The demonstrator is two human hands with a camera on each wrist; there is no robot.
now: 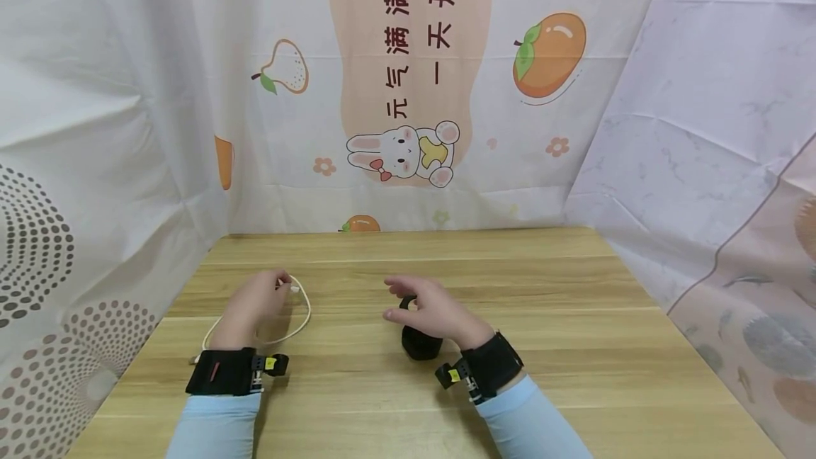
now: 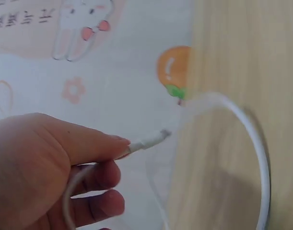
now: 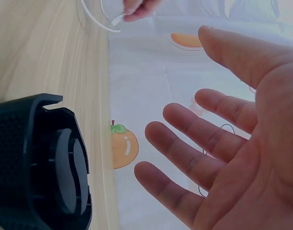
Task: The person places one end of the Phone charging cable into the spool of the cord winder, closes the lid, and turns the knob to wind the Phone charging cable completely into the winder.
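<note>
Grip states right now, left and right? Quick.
Left grip: closed, pinching the white cable just behind its plug.
Right grip: open, holding nothing, near the black object.

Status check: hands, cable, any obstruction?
Left hand pinching white cable just behind its plug. Right hand empty, above black object. Cable's loop between hands, apart from black object; no blockage seen.
</note>
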